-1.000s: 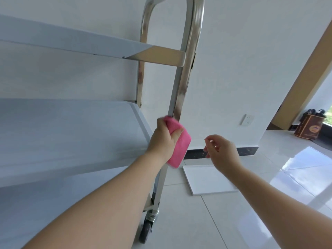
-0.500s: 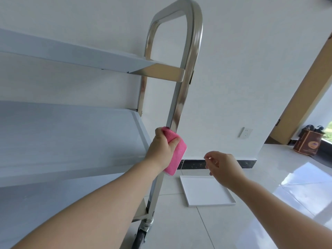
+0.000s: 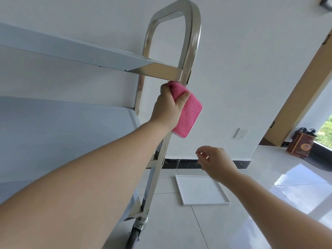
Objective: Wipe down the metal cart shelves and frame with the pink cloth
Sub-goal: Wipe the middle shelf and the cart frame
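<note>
Higher up the near upright of the metal cart (image 3: 188, 56) than a second ago, the left hand (image 3: 168, 106) now grasps the pink cloth (image 3: 188, 115) wrapped round the post, just under the corner of the top shelf (image 3: 71, 51). Its thumb presses the cloth's upper fold. To the right and lower, the right hand (image 3: 218, 163) hangs free of the cart with fingers loosely curled, grasping nothing. On the floor beyond it lies a white tray (image 3: 201, 190); a brown box (image 3: 300, 145) stands far right by the doorway.
</note>
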